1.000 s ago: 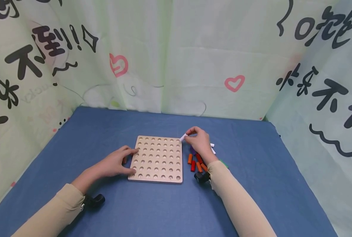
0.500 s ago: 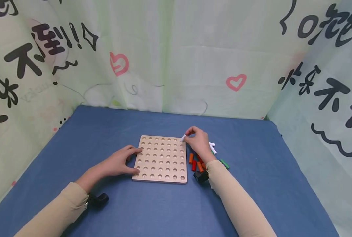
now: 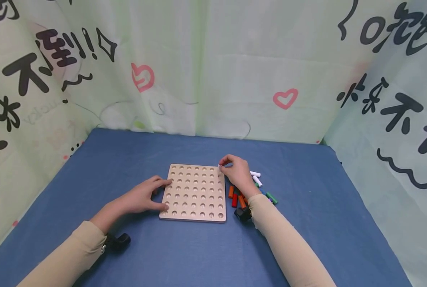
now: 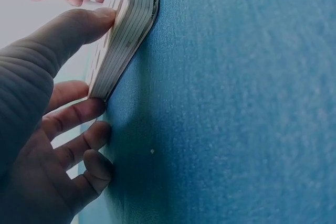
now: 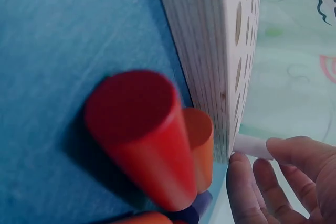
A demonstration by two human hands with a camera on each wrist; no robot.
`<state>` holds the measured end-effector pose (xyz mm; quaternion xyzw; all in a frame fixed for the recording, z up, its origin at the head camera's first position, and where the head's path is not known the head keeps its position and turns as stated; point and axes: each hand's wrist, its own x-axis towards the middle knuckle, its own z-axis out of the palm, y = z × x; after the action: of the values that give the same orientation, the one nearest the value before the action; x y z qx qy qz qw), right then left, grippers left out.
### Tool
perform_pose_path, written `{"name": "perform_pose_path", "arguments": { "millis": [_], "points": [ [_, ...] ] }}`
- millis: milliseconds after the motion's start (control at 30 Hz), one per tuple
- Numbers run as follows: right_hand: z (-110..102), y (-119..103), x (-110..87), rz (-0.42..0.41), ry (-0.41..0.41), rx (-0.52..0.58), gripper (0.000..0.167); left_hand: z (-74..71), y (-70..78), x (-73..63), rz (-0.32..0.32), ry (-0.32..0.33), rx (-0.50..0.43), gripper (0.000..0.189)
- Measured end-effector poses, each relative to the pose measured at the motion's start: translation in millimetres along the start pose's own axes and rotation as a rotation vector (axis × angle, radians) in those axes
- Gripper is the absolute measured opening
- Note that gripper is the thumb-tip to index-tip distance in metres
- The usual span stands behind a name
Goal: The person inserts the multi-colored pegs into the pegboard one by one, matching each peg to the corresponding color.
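A light wooden pegboard (image 3: 193, 193) with rows of round holes lies flat on the blue cloth. My left hand (image 3: 147, 195) rests on its left edge, thumb on the top face and index finger farther along. In the left wrist view, the thumb (image 4: 86, 24) touches the top near the layered side, while the other fingers bend loosely beside the corner. My right hand (image 3: 238, 173) pinches a white peg (image 5: 252, 146) between thumb and fingers. That peg stands nearly upright at the far right corner hole, its lower end hidden in the head view.
Loose pegs lie right of the board, partly under my right hand: a red peg (image 5: 139, 129), an orange peg (image 3: 231, 191), a green peg (image 3: 271, 198) and a white peg (image 3: 257, 181). A printed curtain (image 3: 217, 79) encloses the table's back and sides.
The pegboard has shifted slightly right with my left hand on it. The white peg has gone from tilted to nearly upright and lower at the corner hole, still pinched by my right hand.
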<state>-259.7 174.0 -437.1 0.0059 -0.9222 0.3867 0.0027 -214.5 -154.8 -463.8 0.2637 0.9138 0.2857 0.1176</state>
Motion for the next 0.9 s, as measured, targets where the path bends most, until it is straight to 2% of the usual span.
{"name": "perform_pose_path", "arguments": {
  "millis": [300, 600, 900],
  "points": [
    [-11.3, 10.1, -2.5, -0.004, 0.030, 0.020, 0.019, -2.0, 3.4, -1.6, -0.013, -0.010, -0.004, 0.085],
    [-30.8, 21.0, -3.2, 0.005, 0.085, -0.033, 0.021, -2.0, 4.1, 0.7, -0.008, -0.016, 0.007, 0.087],
    [-42.6, 34.6, -7.3, 0.082, 0.079, -0.086, 0.019, -0.9, 4.7, -0.5, -0.013, -0.006, 0.008, 0.087]
  ]
}}
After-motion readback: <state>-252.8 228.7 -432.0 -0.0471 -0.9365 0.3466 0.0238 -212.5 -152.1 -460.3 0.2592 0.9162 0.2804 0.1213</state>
